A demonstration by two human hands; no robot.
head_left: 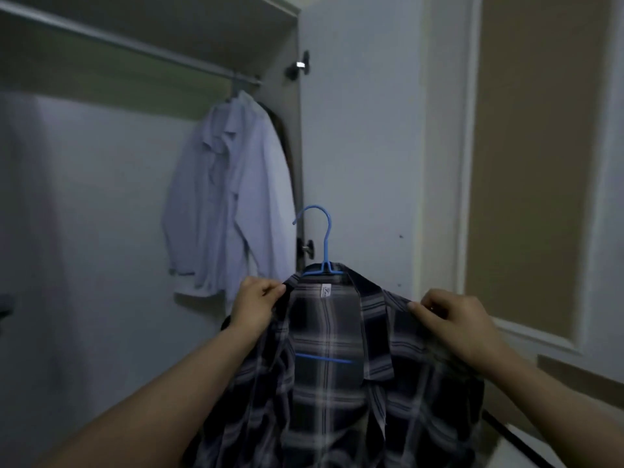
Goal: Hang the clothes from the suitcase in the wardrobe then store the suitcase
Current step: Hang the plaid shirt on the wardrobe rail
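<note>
A home bedroom is suggested — an open built-in wardrobe (101, 184) is seen with a grey metal hanging rail (128, 45), from which a pale blue collared shirt (233, 197) is hung, beside a white panelled door with beige insets (533, 163).

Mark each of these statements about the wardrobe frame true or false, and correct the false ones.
1. Both hands grip the plaid shirt at its shoulders. True: left hand, right hand.
2. The plaid shirt sits on a red hanger. False: the hanger is blue.
3. The blue hanger's hook is already over the wardrobe rail. False: it is well below the rail, held in the air.
4. A light-coloured shirt hangs at the right end of the rail. True.
5. The suitcase is visible on the wardrobe floor. False: no suitcase is in view.
</note>
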